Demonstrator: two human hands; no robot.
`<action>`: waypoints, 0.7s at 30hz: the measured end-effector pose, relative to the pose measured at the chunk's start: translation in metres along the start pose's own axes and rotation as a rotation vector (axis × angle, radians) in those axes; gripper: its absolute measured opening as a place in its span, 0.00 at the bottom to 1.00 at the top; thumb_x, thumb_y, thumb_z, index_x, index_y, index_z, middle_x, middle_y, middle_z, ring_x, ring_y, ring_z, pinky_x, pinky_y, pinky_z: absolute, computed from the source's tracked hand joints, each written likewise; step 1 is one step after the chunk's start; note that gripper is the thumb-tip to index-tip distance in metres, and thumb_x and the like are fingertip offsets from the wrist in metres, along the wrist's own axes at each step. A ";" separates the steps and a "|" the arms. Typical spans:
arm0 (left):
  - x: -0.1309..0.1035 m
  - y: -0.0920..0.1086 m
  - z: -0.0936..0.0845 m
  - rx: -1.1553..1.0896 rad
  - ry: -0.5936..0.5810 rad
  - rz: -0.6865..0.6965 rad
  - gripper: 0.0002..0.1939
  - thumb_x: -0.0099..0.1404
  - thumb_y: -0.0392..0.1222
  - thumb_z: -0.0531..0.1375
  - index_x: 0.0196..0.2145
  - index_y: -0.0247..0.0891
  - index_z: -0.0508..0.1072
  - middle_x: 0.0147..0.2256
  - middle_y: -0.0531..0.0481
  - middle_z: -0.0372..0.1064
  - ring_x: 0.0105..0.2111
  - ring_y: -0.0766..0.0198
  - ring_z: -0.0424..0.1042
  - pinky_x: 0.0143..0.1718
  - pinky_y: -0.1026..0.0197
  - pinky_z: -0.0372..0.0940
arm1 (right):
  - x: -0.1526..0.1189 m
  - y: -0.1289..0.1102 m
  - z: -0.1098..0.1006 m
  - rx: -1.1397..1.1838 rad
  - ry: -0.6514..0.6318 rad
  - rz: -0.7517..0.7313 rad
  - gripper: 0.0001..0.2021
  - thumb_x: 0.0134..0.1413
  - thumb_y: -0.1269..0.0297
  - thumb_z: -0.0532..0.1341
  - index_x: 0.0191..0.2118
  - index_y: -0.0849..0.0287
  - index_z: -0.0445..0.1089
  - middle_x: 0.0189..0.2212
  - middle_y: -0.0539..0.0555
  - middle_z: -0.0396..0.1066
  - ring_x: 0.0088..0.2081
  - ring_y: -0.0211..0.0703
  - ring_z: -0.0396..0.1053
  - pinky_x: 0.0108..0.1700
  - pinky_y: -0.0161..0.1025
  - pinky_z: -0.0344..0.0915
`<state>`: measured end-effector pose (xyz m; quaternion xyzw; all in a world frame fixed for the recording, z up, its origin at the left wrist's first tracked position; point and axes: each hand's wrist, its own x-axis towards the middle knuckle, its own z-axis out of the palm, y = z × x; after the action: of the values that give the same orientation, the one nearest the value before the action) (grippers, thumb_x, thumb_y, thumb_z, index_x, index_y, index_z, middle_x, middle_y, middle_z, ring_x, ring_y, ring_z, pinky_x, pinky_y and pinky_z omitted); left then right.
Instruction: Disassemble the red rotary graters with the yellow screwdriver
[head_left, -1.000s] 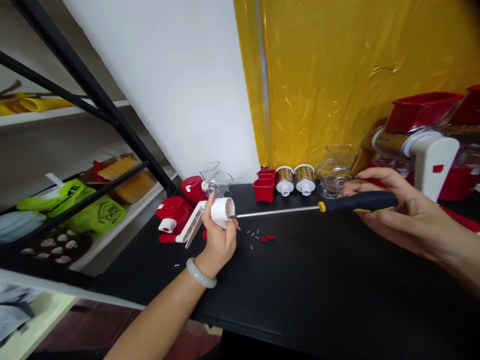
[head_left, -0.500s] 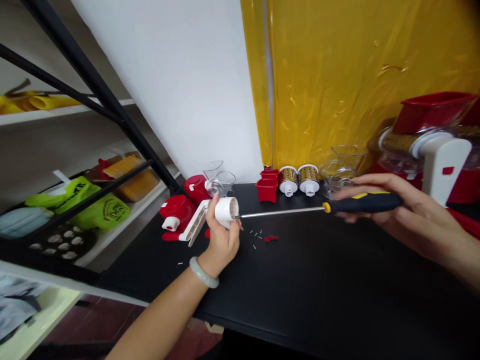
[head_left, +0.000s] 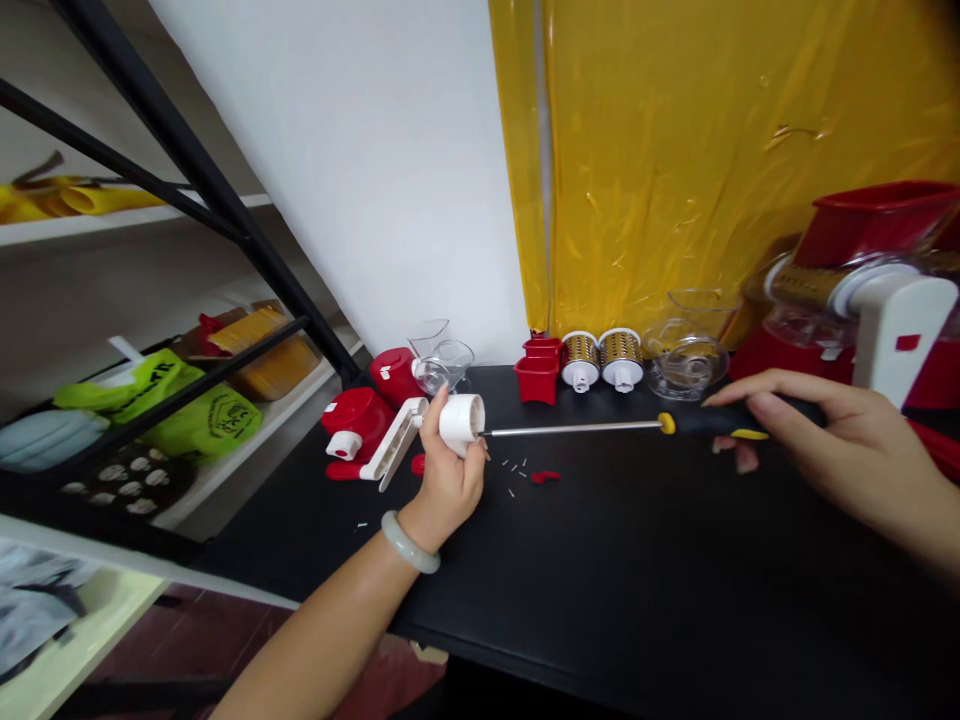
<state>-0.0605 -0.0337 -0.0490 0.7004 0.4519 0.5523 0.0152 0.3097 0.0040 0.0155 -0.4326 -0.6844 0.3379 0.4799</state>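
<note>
My left hand (head_left: 452, 482) is closed around a white cylindrical plastic part (head_left: 460, 420), its round opening facing right. A long screwdriver (head_left: 574, 429) lies level, its tip at the rim of that part; whether it meets a screw is too small to tell. My right hand (head_left: 814, 425) grips the black and yellow handle. Below the shaft, several small screws (head_left: 513, 467) and a small red piece (head_left: 545, 477) lie on the black table (head_left: 637, 580). Left of my left hand are a white crank handle (head_left: 394, 445) with a red grip and red housings (head_left: 361, 420).
Along the wall stand red hoppers (head_left: 537, 376), two grater drums (head_left: 600, 358) and clear plastic housings (head_left: 686, 360). An assembled red and white rotary grater (head_left: 892, 290) stands at the right. A black-framed shelf (head_left: 247, 240) with bags rises at the left.
My right hand has shifted its hold and the screwdriver handle has turned, its yellow patch now lower. The view has moved slightly; the white part stays in my left hand.
</note>
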 end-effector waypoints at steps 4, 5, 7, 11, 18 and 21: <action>0.001 -0.002 0.000 0.057 -0.001 0.025 0.37 0.73 0.43 0.53 0.71 0.44 0.37 0.62 0.34 0.59 0.50 0.54 0.73 0.54 0.46 0.69 | 0.003 0.001 0.001 0.065 0.103 -0.103 0.17 0.43 0.46 0.73 0.37 0.46 0.73 0.37 0.54 0.76 0.36 0.44 0.75 0.35 0.37 0.71; 0.002 -0.002 0.000 0.068 -0.002 0.026 0.37 0.73 0.43 0.53 0.71 0.43 0.37 0.63 0.34 0.58 0.53 0.53 0.71 0.55 0.45 0.68 | 0.003 0.000 0.002 0.144 0.073 -0.109 0.17 0.41 0.49 0.75 0.36 0.46 0.73 0.39 0.54 0.76 0.40 0.44 0.75 0.37 0.36 0.71; 0.004 -0.001 -0.001 0.097 -0.011 0.027 0.37 0.73 0.42 0.54 0.71 0.43 0.38 0.64 0.34 0.56 0.58 0.51 0.68 0.58 0.43 0.66 | 0.005 -0.002 0.004 0.240 0.028 -0.085 0.15 0.39 0.53 0.76 0.32 0.47 0.73 0.40 0.53 0.75 0.42 0.42 0.75 0.39 0.33 0.71; 0.010 0.004 -0.003 0.148 -0.081 0.031 0.35 0.72 0.42 0.54 0.71 0.42 0.42 0.64 0.34 0.57 0.63 0.49 0.63 0.63 0.41 0.61 | 0.008 -0.002 0.008 0.341 0.106 0.046 0.14 0.38 0.54 0.77 0.30 0.49 0.76 0.40 0.54 0.74 0.40 0.39 0.73 0.39 0.30 0.70; 0.019 0.012 -0.006 0.198 -0.158 0.011 0.33 0.73 0.41 0.51 0.71 0.38 0.42 0.63 0.34 0.59 0.63 0.49 0.62 0.62 0.42 0.63 | 0.009 0.005 0.006 0.404 0.060 0.141 0.16 0.33 0.55 0.79 0.30 0.51 0.76 0.40 0.51 0.74 0.40 0.36 0.72 0.41 0.27 0.69; 0.020 0.013 -0.007 0.222 -0.181 -0.002 0.33 0.73 0.41 0.51 0.71 0.38 0.42 0.62 0.33 0.60 0.62 0.49 0.64 0.61 0.42 0.63 | 0.009 0.008 0.002 0.353 0.024 0.065 0.16 0.35 0.57 0.78 0.29 0.51 0.74 0.42 0.51 0.73 0.44 0.37 0.72 0.44 0.28 0.68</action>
<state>-0.0582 -0.0322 -0.0244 0.7441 0.5079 0.4336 -0.0212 0.3087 0.0156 0.0111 -0.3676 -0.5945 0.4630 0.5451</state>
